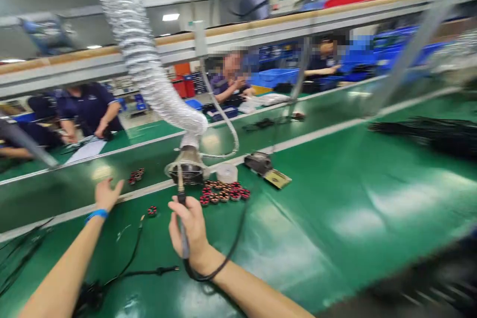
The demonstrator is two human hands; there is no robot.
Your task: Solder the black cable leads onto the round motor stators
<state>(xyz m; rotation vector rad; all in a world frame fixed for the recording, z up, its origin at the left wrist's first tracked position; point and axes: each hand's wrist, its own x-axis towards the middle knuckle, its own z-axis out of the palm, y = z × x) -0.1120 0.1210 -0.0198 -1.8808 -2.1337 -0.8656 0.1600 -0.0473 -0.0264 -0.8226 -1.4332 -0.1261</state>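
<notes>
Background blue bins (278, 78) show unclear contents; right hand (196, 233) grips soldering iron (184, 242).

With my right grip (192, 226) I'm holding a pen-shaped tool (182, 198) tip-up, its black cable (235, 243) crossing the wrist. A hood (188, 161) is hanging behind the tip on a silvery duct (145, 54). My left grip (107, 194) is spreading its fingers near a few red-and-black parts (136, 176). A single part (152, 210) is lying on the green desk (298, 238) between my grips; a cluster (223, 192) of similar ones is sitting right of the tool.
</notes>
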